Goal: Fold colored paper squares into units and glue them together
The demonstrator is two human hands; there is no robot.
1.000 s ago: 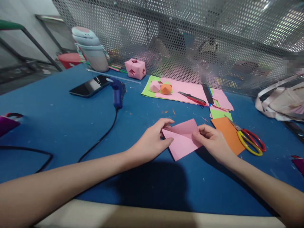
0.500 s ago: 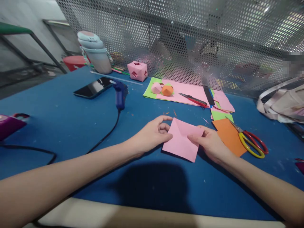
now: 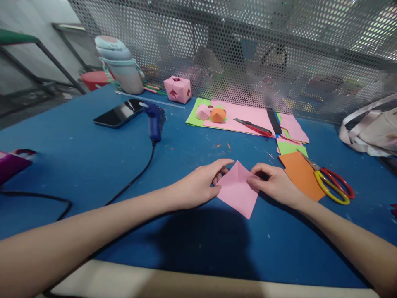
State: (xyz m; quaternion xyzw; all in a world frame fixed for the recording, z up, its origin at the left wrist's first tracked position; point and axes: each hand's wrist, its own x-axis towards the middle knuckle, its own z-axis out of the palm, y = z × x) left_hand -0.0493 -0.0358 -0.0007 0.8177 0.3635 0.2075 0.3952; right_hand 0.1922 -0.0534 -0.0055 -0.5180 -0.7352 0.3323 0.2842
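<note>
One piece of creased pink paper [image 3: 238, 191] lies between the two hands near the front of the blue surface [image 3: 77, 165], a corner pointing toward the person. The right hand [image 3: 276, 184] pinches its right side, thumb on top. The left hand [image 3: 198, 186] has its thumb at the paper's left corner and its index finger stretched toward the top corner, the two apart; whether its curled fingers grip the paper, I cannot tell. Just right of the right hand lies orange paper [image 3: 304, 176], with red-and-yellow scissors [image 3: 319, 174] partly over it. Behind the hands, a red utility knife [image 3: 254, 128] rests on a large pink sheet [image 3: 238, 114]. A blue glue gun [image 3: 154, 124] and a phone [image 3: 114, 115] lie farther left.
</note>
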